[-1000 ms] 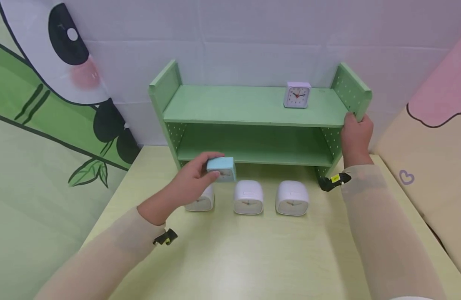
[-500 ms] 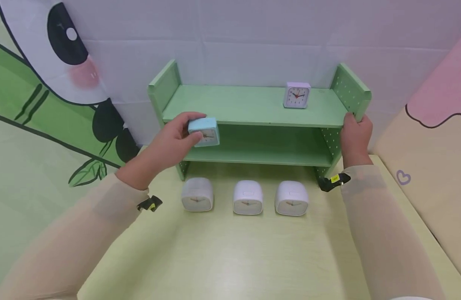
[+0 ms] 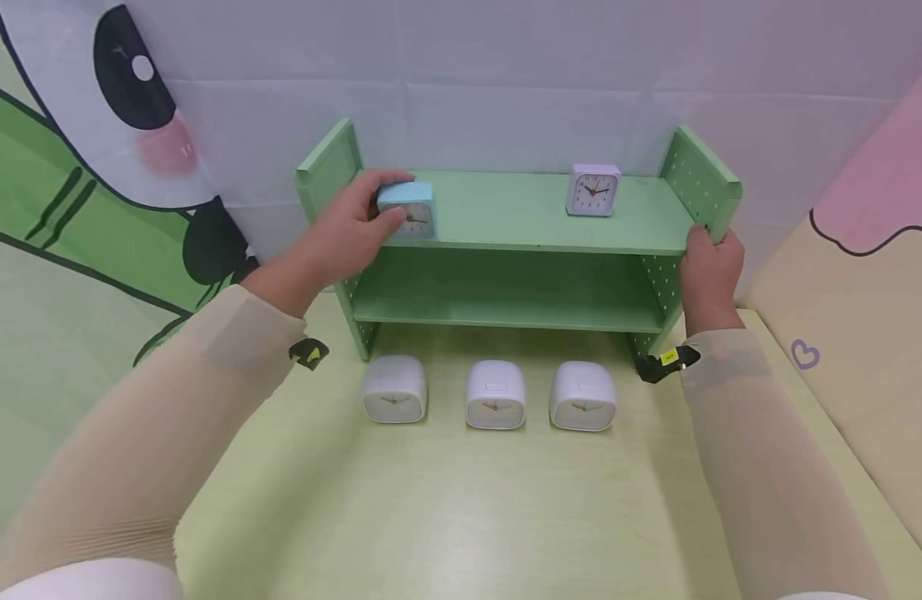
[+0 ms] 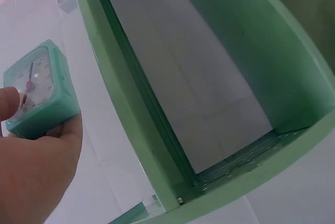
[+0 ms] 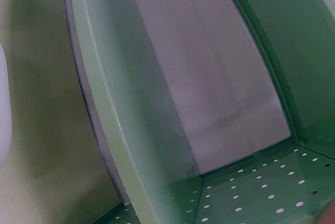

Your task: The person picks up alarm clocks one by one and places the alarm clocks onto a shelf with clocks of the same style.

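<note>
My left hand (image 3: 353, 227) pinches a light blue square alarm clock (image 3: 418, 218) between thumb and fingers, at the left part of the green shelf's (image 3: 498, 208) top board. In the left wrist view the thumb lies across the face of the blue clock (image 4: 57, 96). Whether its base touches the board cannot be made out. At the opposite end, my right hand (image 3: 711, 271) grips the front edge of the shelf's right side panel. A lilac square alarm clock (image 3: 593, 191) stands upright on the top board, right of the middle.
Three white rounded clocks, left (image 3: 395, 390), middle (image 3: 495, 395) and right (image 3: 583, 397), stand in a row on the pale wooden table (image 3: 461, 508) before the shelf. Perforated side panels (image 3: 697, 171) rise at the shelf's ends. A pale cloth backdrop (image 3: 491, 83) hangs behind.
The left hand has lifted the blue clock from above the white clocks, up and slightly left, to the top board's level. My right hand keeps its place on the side panel.
</note>
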Demonstrator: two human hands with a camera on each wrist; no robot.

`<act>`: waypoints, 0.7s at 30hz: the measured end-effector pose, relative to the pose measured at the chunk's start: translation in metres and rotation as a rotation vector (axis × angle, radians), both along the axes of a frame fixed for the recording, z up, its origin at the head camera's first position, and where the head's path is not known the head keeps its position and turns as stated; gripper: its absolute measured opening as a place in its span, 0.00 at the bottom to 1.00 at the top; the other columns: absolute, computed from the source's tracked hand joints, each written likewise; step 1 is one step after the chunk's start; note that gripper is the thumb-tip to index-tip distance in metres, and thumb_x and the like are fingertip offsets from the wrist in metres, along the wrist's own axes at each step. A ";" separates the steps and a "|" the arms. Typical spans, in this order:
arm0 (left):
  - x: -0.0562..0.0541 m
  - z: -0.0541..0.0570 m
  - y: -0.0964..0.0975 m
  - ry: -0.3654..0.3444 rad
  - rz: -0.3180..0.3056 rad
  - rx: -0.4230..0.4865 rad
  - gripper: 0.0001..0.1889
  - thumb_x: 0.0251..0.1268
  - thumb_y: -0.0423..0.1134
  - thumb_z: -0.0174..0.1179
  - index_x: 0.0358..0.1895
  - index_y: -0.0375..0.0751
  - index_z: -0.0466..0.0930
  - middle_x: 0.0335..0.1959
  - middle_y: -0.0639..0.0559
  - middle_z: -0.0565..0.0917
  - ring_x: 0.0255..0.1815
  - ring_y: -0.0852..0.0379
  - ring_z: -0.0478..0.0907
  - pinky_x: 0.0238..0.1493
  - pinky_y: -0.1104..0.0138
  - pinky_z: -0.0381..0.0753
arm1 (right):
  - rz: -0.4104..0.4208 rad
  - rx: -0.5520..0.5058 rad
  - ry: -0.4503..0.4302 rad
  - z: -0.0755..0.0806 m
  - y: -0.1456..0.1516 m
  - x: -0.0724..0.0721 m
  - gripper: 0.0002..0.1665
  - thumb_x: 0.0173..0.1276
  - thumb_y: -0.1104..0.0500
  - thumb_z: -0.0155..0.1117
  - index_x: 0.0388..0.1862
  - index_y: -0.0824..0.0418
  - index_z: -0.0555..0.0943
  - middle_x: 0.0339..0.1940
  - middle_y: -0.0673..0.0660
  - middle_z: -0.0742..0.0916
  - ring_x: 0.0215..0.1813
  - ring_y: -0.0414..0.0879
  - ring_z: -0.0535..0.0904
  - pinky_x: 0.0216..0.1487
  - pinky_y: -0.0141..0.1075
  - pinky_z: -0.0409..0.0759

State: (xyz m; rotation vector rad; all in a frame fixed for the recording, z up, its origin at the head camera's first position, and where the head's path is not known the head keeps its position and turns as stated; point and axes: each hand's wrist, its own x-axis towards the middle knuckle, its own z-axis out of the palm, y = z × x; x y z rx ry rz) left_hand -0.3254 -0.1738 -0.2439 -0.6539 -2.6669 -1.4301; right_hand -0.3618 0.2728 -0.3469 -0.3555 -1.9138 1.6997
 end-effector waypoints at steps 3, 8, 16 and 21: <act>-0.009 0.008 0.005 -0.008 0.012 -0.010 0.26 0.83 0.39 0.48 0.79 0.47 0.60 0.68 0.44 0.71 0.63 0.51 0.71 0.62 0.60 0.71 | 0.004 0.004 0.000 -0.001 0.000 0.000 0.27 0.79 0.49 0.46 0.64 0.64 0.78 0.56 0.53 0.83 0.54 0.41 0.74 0.61 0.34 0.70; -0.026 0.017 0.011 -0.044 0.056 -0.024 0.27 0.83 0.41 0.49 0.81 0.53 0.59 0.71 0.47 0.70 0.66 0.52 0.70 0.66 0.60 0.71 | 0.020 -0.005 -0.018 -0.001 0.001 -0.001 0.28 0.79 0.48 0.46 0.67 0.62 0.77 0.58 0.53 0.82 0.56 0.42 0.74 0.63 0.35 0.69; -0.050 0.022 0.009 -0.069 0.091 -0.072 0.28 0.84 0.44 0.47 0.81 0.54 0.57 0.73 0.49 0.68 0.68 0.53 0.68 0.66 0.59 0.70 | 0.029 -0.018 -0.024 -0.001 -0.001 -0.003 0.29 0.80 0.48 0.46 0.69 0.62 0.77 0.60 0.54 0.82 0.59 0.43 0.74 0.66 0.35 0.67; -0.059 0.023 0.005 -0.082 0.091 -0.086 0.27 0.84 0.45 0.48 0.81 0.53 0.58 0.73 0.49 0.68 0.68 0.54 0.68 0.66 0.59 0.69 | 0.034 -0.014 -0.014 -0.001 -0.002 -0.003 0.29 0.80 0.48 0.46 0.70 0.62 0.76 0.61 0.55 0.82 0.61 0.43 0.74 0.68 0.35 0.67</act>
